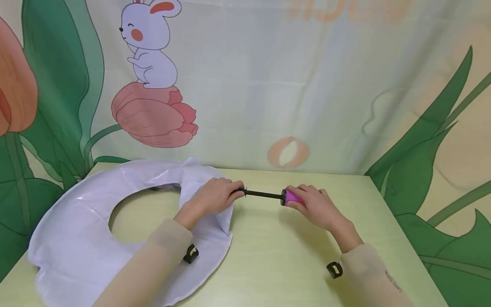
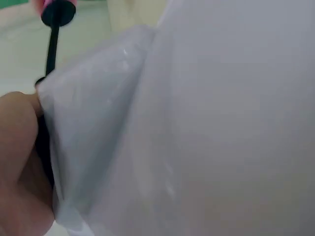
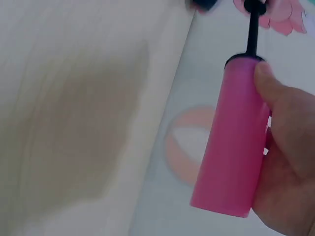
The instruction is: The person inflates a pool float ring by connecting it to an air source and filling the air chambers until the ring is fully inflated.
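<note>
Between the two hands stretches a hand air pump with a pink barrel (image 3: pixel 231 142) and a thin black rod (image 1: pixel 264 194), which is drawn out. My right hand (image 1: pixel 316 207) grips the barrel, its thumb lying along the side near the black collar. At the rod's other end, my left hand (image 1: pixel 215 196) holds the black handle (image 1: pixel 241 192), mostly covered by the fingers. A white, partly filled inflatable ring (image 1: pixel 76 217) lies wrinkled beneath my left forearm. In the left wrist view a fold of the ring (image 2: pixel 98 113) stands beside the left hand and hides part of it.
The pale wooden table (image 1: pixel 261 264) extends under the ring and pump. Behind it hangs a printed curtain (image 1: pixel 245 85) with a rabbit, tulips and leaves. Small black wrist devices (image 1: pixel 335 270) sit near both cuffs.
</note>
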`<state>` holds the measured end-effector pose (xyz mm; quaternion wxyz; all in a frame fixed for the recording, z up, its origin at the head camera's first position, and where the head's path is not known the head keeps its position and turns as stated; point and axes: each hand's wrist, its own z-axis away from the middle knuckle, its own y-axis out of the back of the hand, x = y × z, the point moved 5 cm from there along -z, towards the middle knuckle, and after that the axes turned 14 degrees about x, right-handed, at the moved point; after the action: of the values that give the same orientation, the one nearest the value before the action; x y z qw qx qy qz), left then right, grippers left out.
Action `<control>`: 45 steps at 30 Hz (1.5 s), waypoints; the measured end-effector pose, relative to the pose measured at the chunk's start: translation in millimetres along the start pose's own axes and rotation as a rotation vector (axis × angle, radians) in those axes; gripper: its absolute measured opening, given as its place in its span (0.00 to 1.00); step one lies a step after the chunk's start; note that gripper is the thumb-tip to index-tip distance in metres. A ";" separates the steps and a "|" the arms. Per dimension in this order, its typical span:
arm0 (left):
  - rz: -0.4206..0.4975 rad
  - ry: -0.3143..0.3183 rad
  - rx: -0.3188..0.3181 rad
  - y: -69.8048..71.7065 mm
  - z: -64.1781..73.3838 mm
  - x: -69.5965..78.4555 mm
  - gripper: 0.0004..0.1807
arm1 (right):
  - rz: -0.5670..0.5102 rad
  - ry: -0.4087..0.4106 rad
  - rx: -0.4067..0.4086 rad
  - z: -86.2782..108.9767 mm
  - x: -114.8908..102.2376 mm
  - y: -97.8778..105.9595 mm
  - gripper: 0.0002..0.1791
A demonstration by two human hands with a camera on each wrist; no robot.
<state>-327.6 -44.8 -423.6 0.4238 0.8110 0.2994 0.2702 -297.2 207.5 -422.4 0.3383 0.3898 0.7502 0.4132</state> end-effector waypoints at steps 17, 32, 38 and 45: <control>0.043 -0.011 -0.012 1.6 -1.5 -4.4 0.08 | -0.036 0.005 -0.012 -4.1 -3.0 0.2 0.30; 0.038 -0.013 -0.042 -0.6 -5.1 7.0 0.09 | -0.012 0.067 0.014 -10.1 -24.1 -7.1 0.29; 0.003 0.006 -0.036 2.7 -0.9 -2.6 0.08 | -0.023 0.004 0.003 -1.5 -3.1 -5.7 0.29; 0.014 -0.035 0.009 -7.3 -12.6 23.1 0.11 | 0.040 0.106 0.059 -21.2 -40.6 -11.7 0.29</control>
<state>-322.6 -18.3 -419.3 0.4236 0.8194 0.2876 0.2577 -299.4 160.6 -416.1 0.2782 0.3923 0.7708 0.4178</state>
